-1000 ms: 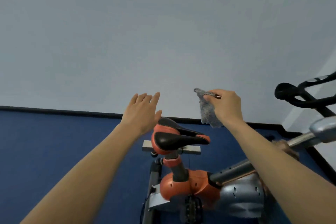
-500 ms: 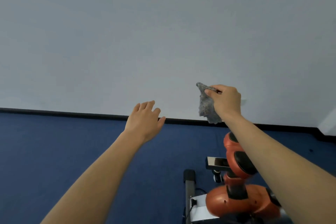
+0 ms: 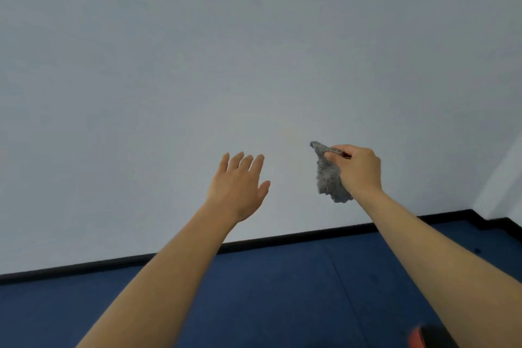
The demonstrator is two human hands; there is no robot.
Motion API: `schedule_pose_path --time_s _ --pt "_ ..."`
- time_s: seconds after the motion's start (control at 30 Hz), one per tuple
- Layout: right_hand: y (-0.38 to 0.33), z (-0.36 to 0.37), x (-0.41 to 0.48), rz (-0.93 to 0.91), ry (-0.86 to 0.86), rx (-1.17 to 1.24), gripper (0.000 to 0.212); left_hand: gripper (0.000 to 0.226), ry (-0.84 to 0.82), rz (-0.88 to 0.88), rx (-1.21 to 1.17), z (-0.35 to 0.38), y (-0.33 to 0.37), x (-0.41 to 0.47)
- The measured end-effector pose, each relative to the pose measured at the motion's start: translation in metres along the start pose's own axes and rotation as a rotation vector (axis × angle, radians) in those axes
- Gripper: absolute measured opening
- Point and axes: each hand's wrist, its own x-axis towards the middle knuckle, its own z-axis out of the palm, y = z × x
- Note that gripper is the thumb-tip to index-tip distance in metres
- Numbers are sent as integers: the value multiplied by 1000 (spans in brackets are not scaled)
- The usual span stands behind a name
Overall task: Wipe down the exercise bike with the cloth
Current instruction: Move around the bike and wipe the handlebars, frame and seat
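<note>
Fingers [image 3: 243,162] of the left hand [image 3: 237,188] are spreading wide and holding nothing, left of the cloth [image 3: 327,178]. Cloth is hanging limp from the right hand [image 3: 357,169], which is pinching its top edge — grey, nubbly, bunched. It is looking light and soft; gripping a bigger wad should suit wiping. Bike — only a red-and-black sliver [image 3: 423,337] is showing, well below the cloth.

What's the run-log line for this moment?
right hand: pinching grey cloth, raised | left hand: open, empty | exercise bike: only an edge visible, untouched
</note>
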Motion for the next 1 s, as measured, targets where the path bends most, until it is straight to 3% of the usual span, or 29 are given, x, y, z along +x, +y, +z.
schedule_pose_path --time_s 0.3,0.63,0.87,1.0 --pt "62 -11 119 104 185 -117 10 59 40 265 -102 42 26 200" --pt "144 -78 220 326 667 -188 7 59 77 739 -179 95 138 422" --pt "198 -150 200 512 941 -396 10 61 23 1144 -259 120 281 460" --pt "228 -204 195 564 1044 -482 12 60 21 1268 -273 120 358 469"
